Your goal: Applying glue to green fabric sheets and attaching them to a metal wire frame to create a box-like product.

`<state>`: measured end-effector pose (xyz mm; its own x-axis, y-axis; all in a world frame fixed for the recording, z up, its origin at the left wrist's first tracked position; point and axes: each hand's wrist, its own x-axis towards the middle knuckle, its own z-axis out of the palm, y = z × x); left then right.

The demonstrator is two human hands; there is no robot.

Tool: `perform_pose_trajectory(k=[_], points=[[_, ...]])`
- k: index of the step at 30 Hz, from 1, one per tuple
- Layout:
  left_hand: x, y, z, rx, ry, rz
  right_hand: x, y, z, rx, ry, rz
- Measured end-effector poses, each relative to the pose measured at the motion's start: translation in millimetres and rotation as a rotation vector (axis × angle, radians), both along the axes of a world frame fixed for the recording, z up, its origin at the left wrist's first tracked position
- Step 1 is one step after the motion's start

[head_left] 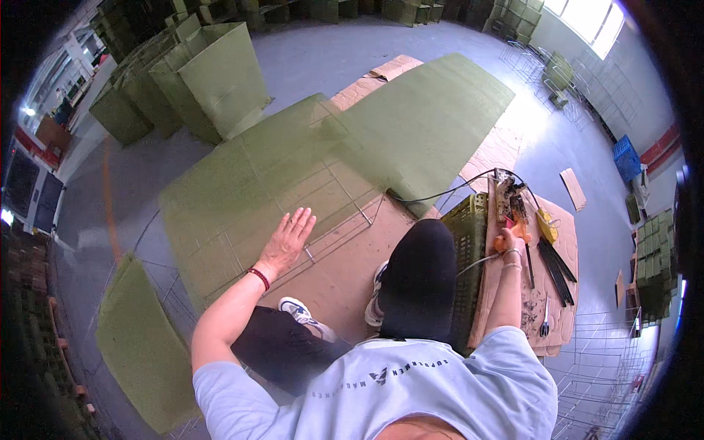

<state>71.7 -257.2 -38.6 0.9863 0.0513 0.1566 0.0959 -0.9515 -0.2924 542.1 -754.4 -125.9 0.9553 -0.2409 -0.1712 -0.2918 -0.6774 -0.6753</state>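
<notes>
My left hand (287,240) lies flat, fingers stretched out, on a sheer green mesh sheet (213,191). Through the sheet shows a metal wire frame (345,189). Out to the right, my right hand (512,242) is closed around an orange tool (522,229) whose kind I cannot make out. It is above a cardboard-topped perforated crate (469,257), close to a dark, stained holder (507,196). A yellow object (547,226), several black strips (559,268) and a pair of scissors (545,323) are on that cardboard (499,334).
A larger green sheet (433,117) lies on cardboard ahead. Green boxes (220,77) stand at the far left, and a green panel (139,345) is at the near left. A black cord (455,192) runs to the crate. Wire frames (601,359) stack at the right.
</notes>
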Motion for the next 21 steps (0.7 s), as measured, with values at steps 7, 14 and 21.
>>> perform_pose_trajectory(k=[7, 14, 21], points=[[-7, 0, 6, -0.448, -0.040, -0.057, -22, -17, 41, 1.141, -0.292, 0.123], [-6, 7, -5, -0.610, -0.138, -0.054, -73, 73, 171, 1.583, -0.218, 0.585], [-5, 17, -13, -1.024, -0.323, -0.054, -174, 149, 160, 1.348, 0.045, 0.892]])
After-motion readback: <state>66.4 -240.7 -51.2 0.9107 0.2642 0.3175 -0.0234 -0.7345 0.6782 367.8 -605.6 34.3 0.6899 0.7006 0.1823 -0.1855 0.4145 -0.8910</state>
